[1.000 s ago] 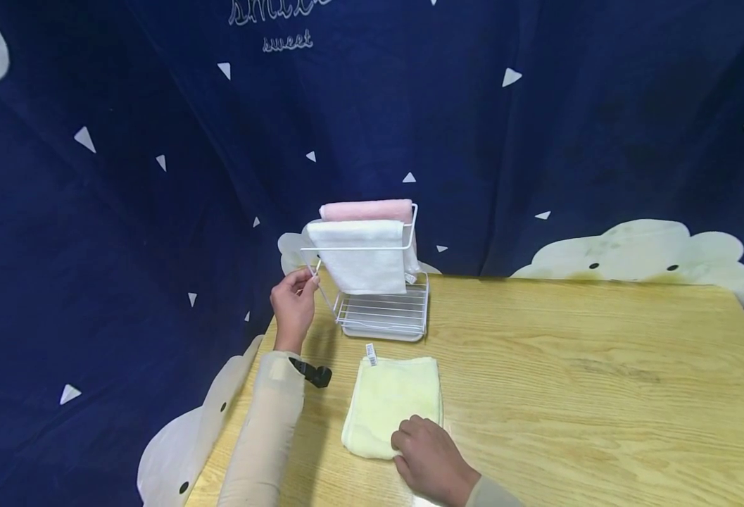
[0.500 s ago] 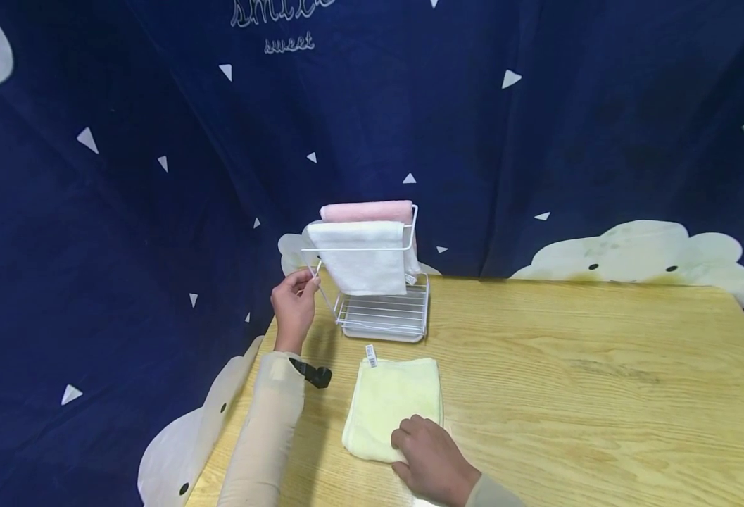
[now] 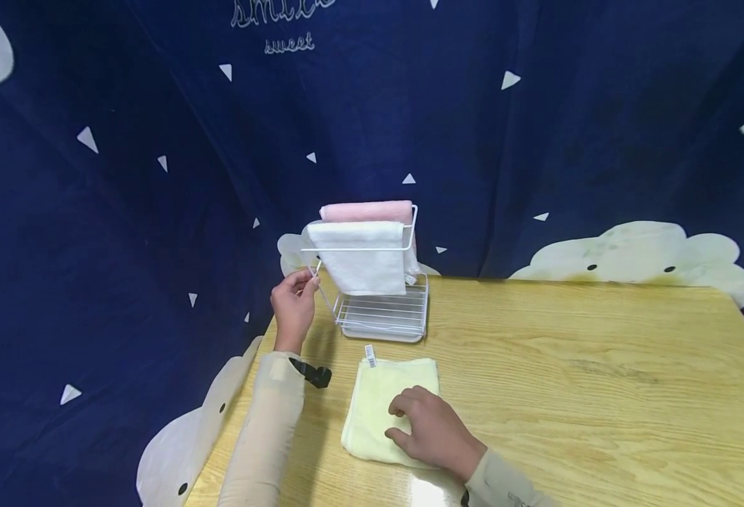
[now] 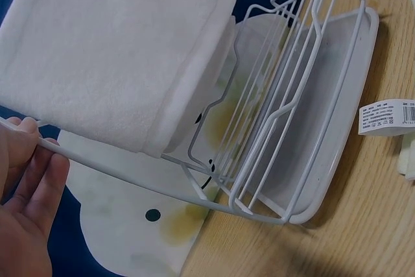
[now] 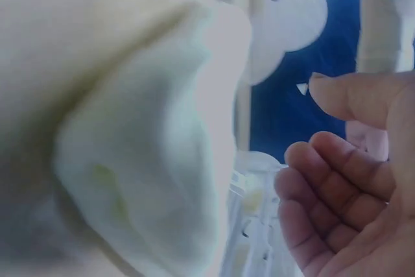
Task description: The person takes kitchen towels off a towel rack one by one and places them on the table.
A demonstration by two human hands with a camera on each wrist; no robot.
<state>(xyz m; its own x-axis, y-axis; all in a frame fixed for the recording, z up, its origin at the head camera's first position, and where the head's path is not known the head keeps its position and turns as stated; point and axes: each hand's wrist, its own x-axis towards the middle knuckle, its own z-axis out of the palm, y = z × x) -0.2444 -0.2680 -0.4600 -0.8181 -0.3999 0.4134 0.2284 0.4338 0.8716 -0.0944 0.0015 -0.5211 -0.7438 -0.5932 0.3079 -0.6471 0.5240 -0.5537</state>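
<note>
A white wire rack (image 3: 384, 326) stands at the back left of the table on a shallow white tray (image 4: 340, 108). My left hand (image 3: 293, 306) pinches its left side wire between thumb and fingers, as the left wrist view also shows. Over the rack's upper bars hang a white towel (image 3: 365, 260) and, behind it, a pink towel (image 3: 368, 210). In front of the rack lies a folded yellow towel (image 3: 372, 408) with a paper label (image 3: 370, 355) at its far edge. My right hand (image 3: 435, 429) hovers over the yellow towel, thumb and fingers apart and loosely bent, holding nothing.
The wooden table (image 3: 587, 380) stretches to the right of the towel and rack. A dark blue curtain (image 3: 460, 127) with white cloud shapes hangs behind the table and along its left side. A black strap (image 3: 311, 372) sits on the left wrist.
The right hand has let go of the yellow towel's near edge and lifted slightly up and forward, its thumb and fingers spreading. My left hand, the rack and the hanging towels have stayed still.
</note>
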